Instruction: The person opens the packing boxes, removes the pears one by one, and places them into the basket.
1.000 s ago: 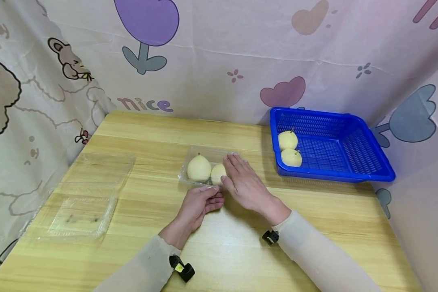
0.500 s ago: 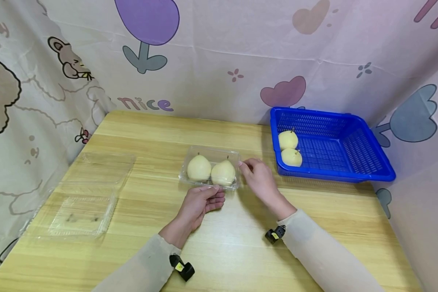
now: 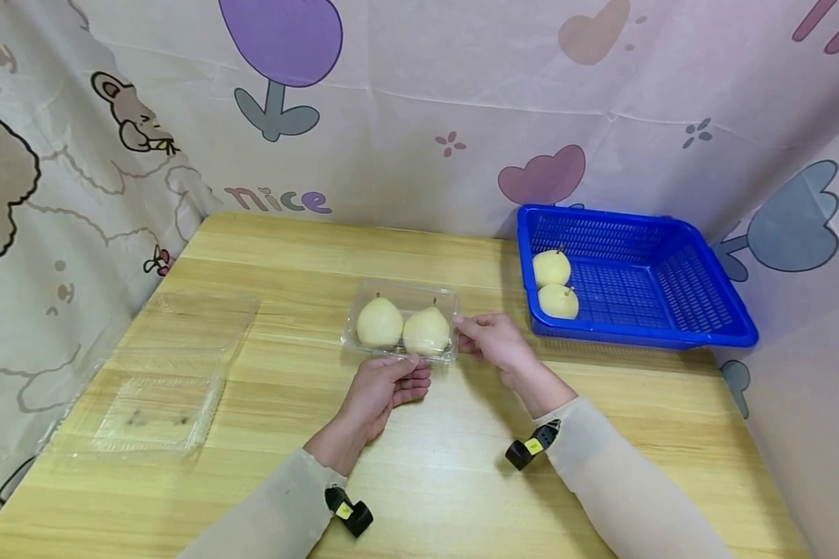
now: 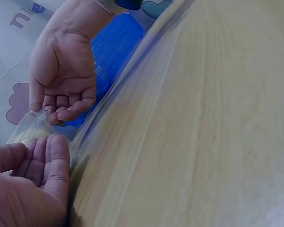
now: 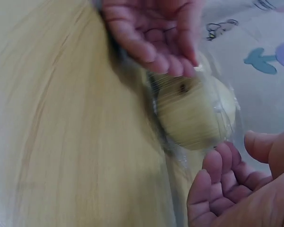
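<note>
A clear plastic clamshell box (image 3: 407, 293) with two pale yellow pears (image 3: 380, 323) inside lies at mid-table; its lid looks down over them. My left hand (image 3: 377, 396) pinches the box's front edge between thumb and fingers. At the right edge, my right hand (image 3: 499, 345) has its thumb and curled fingers on the box rim. The left wrist view also has both hands at the box, the right hand (image 4: 64, 71) palm toward the camera. Blur softens the box in the right wrist view, where a pear (image 5: 189, 113) shows through the plastic.
A blue plastic basket (image 3: 643, 335) holding two more pears (image 3: 558, 301) stands at the back right. Another clear clamshell box (image 3: 161, 404), opened flat, lies at the left of the wooden table (image 3: 419, 497). Printed curtains (image 3: 405, 116) hang close behind and beside the table.
My right hand has moved from lying flat over the right pear to the box's right edge, uncovering that pear. The left hand keeps its place at the front edge.
</note>
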Demonstrator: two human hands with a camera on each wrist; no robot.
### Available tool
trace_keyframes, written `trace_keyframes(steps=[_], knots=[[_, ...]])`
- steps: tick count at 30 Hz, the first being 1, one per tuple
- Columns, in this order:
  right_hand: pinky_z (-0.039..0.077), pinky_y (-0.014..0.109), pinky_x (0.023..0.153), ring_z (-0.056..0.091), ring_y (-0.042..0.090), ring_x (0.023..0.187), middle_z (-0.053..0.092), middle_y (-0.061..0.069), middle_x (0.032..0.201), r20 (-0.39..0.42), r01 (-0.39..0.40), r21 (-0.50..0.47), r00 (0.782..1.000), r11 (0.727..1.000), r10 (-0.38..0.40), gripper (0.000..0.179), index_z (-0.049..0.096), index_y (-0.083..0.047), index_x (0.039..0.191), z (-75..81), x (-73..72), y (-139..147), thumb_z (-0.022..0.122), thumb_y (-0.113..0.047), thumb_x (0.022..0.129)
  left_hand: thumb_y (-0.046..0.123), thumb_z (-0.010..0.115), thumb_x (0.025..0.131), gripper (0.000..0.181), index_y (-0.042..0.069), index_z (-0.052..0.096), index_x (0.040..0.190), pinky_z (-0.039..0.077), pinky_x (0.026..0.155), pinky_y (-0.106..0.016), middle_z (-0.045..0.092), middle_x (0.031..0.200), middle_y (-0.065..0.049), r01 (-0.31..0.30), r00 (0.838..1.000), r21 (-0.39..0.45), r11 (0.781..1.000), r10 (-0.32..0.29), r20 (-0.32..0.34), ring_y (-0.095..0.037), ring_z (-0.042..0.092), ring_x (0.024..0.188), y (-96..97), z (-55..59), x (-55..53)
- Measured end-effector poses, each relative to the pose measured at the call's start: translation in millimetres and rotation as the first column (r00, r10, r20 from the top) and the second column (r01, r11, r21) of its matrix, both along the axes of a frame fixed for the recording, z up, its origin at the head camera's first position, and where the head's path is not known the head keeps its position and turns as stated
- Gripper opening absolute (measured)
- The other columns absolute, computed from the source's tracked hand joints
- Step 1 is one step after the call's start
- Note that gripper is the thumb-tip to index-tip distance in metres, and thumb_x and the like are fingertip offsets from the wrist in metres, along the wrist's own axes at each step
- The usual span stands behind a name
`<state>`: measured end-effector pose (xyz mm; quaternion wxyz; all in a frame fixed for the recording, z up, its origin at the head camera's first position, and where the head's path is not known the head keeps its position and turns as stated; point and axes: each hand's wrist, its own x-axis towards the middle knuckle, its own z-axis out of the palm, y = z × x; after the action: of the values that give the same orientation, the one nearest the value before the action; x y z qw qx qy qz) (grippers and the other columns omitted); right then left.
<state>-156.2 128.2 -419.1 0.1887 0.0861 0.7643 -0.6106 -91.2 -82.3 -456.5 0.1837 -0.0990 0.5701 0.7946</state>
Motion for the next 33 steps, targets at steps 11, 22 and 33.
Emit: trace_keyframes(steps=[11, 22, 33], knots=[[0.055, 0.027, 0.073, 0.068, 0.015, 0.079, 0.074, -0.001, 0.082, 0.167, -0.031, -0.180, 0.984, 0.983, 0.062, 0.022, 0.076, -0.007, 0.097, 1.6, -5.1, 10.8, 0.064, -0.024, 0.107, 0.009, 0.060, 0.106, 0.032, -0.016, 0.066, 0.124, 0.065, 0.079, -0.026, 0.078, 0.100, -0.015, 0.000, 1.000, -0.020, 1.000, 0.000, -0.007, -0.013, 0.075, 0.082, -1.1, -1.5, 0.3], [0.054, 0.024, 0.067, 0.068, 0.014, 0.072, 0.073, 0.000, 0.076, 0.224, -0.016, -0.248, 0.972, 0.969, 0.074, 0.023, 0.076, -0.011, 0.085, -0.6, -6.4, 10.2, 0.066, -0.019, 0.105, 0.007, 0.064, 0.103, 0.027, -0.016, 0.070, 0.116, 0.065, 0.077, -0.027, 0.078, 0.097, -0.018, -0.033, 0.999, -0.074, 0.997, 0.030, -0.033, -0.015, 0.075, 0.079, -2.8, -0.8, 0.5], [0.051, 0.021, 0.060, 0.066, 0.011, 0.066, 0.073, -0.001, 0.073, 0.247, 0.009, -0.266, 0.967, 0.964, 0.060, 0.020, 0.074, -0.007, 0.092, -1.8, -9.3, 5.3, 0.064, -0.018, 0.105, 0.006, 0.064, 0.103, 0.027, -0.017, 0.071, 0.115, 0.065, 0.075, -0.027, 0.079, 0.095, -0.018, -0.053, 0.997, -0.083, 0.995, 0.049, -0.052, -0.013, 0.075, 0.077, -2.0, 0.0, 0.8]])
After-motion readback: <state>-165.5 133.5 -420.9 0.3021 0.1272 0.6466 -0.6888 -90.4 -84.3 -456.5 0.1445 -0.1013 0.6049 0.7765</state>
